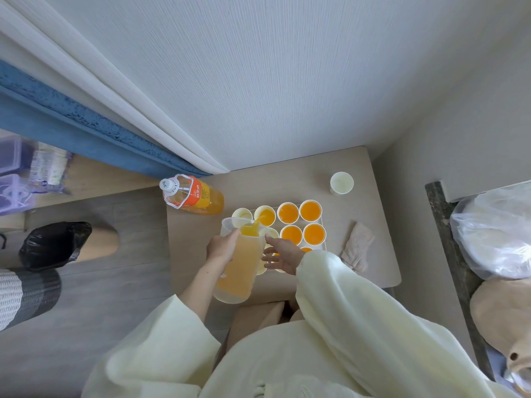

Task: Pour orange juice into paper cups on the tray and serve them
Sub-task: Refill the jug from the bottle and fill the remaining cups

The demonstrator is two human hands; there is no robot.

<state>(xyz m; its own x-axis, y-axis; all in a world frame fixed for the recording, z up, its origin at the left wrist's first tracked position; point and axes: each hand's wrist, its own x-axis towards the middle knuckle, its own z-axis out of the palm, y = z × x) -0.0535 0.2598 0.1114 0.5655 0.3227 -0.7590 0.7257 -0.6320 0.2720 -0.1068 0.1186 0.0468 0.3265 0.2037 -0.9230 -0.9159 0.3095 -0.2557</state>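
Right, biggest first: the beige table (pixel 287 173) sits in the far corner against the wall, w/ blue and white curtains (pixel 86 110) off to the left. A big clear plastic bag (pixel 494 234) is on the right-hand ledge. The bin (pixel 54 245) w/ black liner is on the floor, left.

Over the table's near-left part you've got the translucent pitcher (pixel 241 268) lifted and tipped away from you. It has pale juice inside, and its spout is over the tray's far-left area. The orange juice bottle (pixel 198 196) stands at the far-left table corner, w/ white cap on and an orange label. The white tray (pixel 324 225) is mid-table, packed w/ paper cups in rows.

Your L hand (pixel 222 248) is wrapped round the pitcher's left side near the top, fingers curled on it. Your R hand (pixel 283 255) hovers over the near cups just right of the pitcher, fingers spread and loose, grasping nothing. Can't tell if the index tip touches the pitcher wall.

A crumpled cloth (pixel 357 248) lies just right of the tray.

Cups:
- The second far-row cup (pixel 265 215) is taking the juice stream and is part filled.
- The far-left cup (pixel 242 215) looks pale inside.
- The full cups (pixel 310 210), four on the tray's far-right side, hold orange juice.
- Near rows are mostly hidden by hand and pitcher.
- A lone cup (pixel 341 183) stands apart on the table, far-right of the tray, pale inside.
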